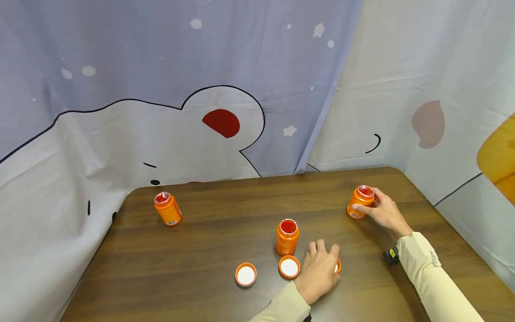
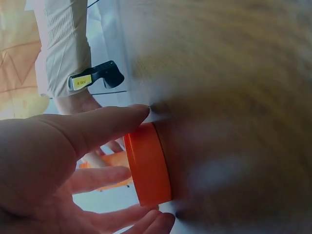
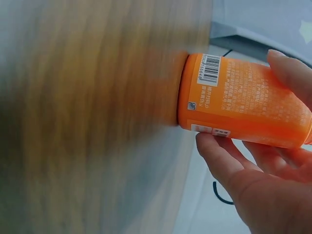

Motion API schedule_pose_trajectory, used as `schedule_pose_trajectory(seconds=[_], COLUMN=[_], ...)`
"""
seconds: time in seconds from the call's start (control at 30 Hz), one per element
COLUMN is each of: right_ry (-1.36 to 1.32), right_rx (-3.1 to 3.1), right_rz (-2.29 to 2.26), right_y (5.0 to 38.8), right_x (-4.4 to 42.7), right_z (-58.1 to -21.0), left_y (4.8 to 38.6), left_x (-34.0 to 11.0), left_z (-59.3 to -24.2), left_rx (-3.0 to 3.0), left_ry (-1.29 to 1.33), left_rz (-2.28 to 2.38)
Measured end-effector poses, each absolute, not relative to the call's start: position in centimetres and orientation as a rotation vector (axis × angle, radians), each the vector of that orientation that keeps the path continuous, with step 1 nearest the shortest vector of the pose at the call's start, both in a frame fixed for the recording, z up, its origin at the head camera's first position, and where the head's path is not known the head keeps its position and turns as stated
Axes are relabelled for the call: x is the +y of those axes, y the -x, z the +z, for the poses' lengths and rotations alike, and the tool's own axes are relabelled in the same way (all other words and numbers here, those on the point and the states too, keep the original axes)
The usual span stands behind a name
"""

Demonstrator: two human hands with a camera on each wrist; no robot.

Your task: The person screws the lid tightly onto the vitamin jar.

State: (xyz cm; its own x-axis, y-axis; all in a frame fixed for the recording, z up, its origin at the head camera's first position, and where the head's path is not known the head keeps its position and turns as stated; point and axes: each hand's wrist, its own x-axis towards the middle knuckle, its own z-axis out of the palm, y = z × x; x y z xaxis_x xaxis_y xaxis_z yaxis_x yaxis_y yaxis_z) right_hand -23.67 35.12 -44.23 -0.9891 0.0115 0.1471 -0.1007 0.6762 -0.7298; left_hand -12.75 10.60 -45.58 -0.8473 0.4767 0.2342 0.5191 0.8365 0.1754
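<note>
On the worktop (image 1: 189,259), the right hand (image 1: 387,217) curls fingers round a lidless jar (image 3: 243,100), the left hand (image 1: 319,273) round a lid (image 2: 150,165); a sideways knock could tip the jar.

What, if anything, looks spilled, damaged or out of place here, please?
Nothing looks spilled. Slightly odd: the left jar, middle jar and right jar have ragged, whitish rims rather than clean edges, perhaps torn seal remnants.
</note>
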Motion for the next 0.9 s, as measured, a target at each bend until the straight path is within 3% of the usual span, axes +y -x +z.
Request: schedule_pose_trajectory(seconds=[0.47, 0.9], right_ry=[-0.209, -0.399], right_rx=[-2.735, -2.860], right_rz=[1.458, 1.320], right_y=[22.4, 20.8], right_x=[31.9, 30.0], right_z=[-44.3, -43.7], left_y=[13.3, 13.4], left_x=[9.2, 9.3], left_z=[-44.9, -44.9], left_rx=[-2.955, -2.936], left_ry=[0.849, 0.906], left_rz=[-0.380, -0.334])
